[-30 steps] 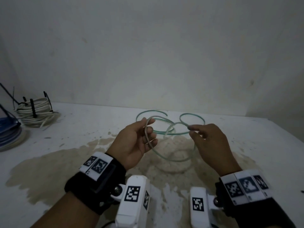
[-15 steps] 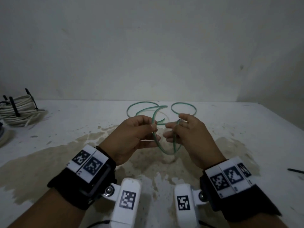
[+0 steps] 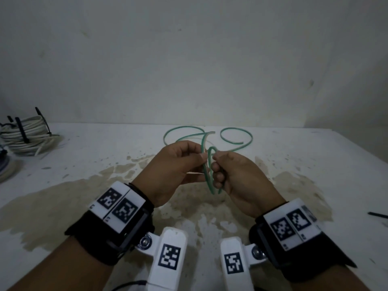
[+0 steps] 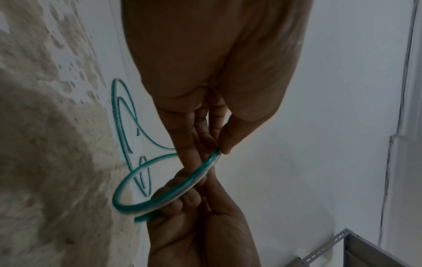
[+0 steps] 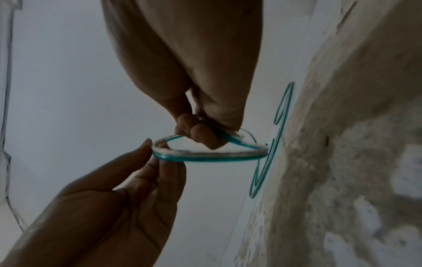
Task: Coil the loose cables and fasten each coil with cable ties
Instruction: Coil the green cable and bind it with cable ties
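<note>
Nearest: left hand [image 3: 178,164] and right hand [image 3: 237,175], raised above stained white table [image 3: 84,156], fingertips almost touching. Both grasp the green cable [image 3: 212,181], a thin, glossy, translucent cord. Left pinches a strand betw. thumb and fingers; right has fingers curled round a narrow loop hanging below the knuckles. Further back, remainder of cable lies on table in loose open curves, unfastened. Tabletop rough, w/ brown blotchy patch under the hands. Right edge: slim black cable tie [image 3: 378,215], flat on table. Far left: white cable coil [image 3: 27,135], round, stacked, bound w/ black ties.
</note>
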